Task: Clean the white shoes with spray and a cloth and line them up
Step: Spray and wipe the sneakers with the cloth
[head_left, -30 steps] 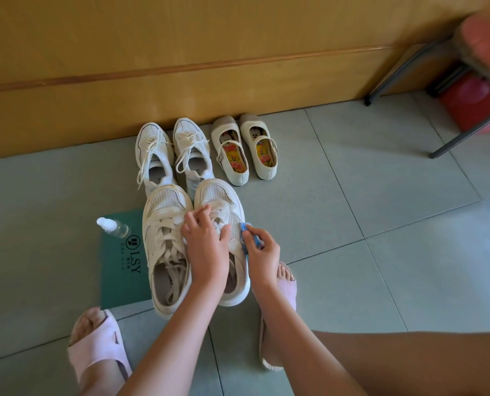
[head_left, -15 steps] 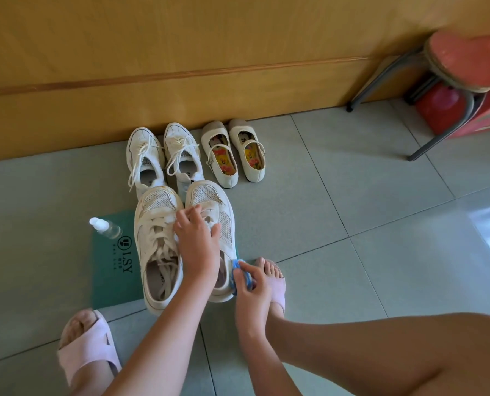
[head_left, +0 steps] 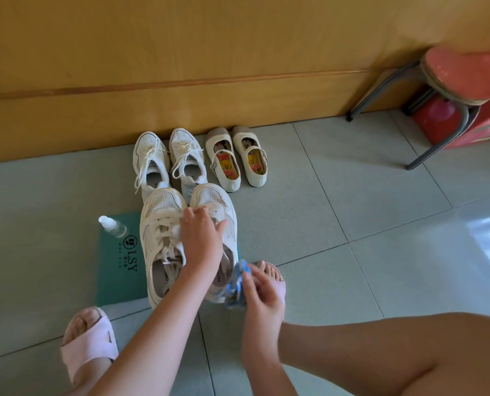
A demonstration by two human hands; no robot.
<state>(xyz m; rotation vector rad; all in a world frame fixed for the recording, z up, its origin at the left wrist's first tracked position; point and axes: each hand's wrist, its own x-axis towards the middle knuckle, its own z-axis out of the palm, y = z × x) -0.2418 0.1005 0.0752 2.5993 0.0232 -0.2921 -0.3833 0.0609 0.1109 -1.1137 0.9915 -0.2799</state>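
Note:
Two large white mesh sneakers stand side by side on a green mat (head_left: 118, 270). My left hand (head_left: 202, 241) grips the top of the right sneaker (head_left: 222, 212), fingers over its laces. The left sneaker (head_left: 159, 232) is untouched. My right hand (head_left: 262, 290) pinches a blue cloth (head_left: 238, 284) against the right sneaker's outer heel side. A small clear spray bottle (head_left: 113, 226) lies on the mat's far left corner.
Against the wooden wall stand a smaller pair of white laced sneakers (head_left: 168, 164) and a pair of cream strap shoes (head_left: 236, 158). A red stool with metal legs (head_left: 449, 90) is at the right. My feet in pink slippers (head_left: 88, 347) flank the mat.
My right hand has slid the blue cloth from the middle of the right sneaker's side back to its heel. The left hand has stayed on the sneaker's top.

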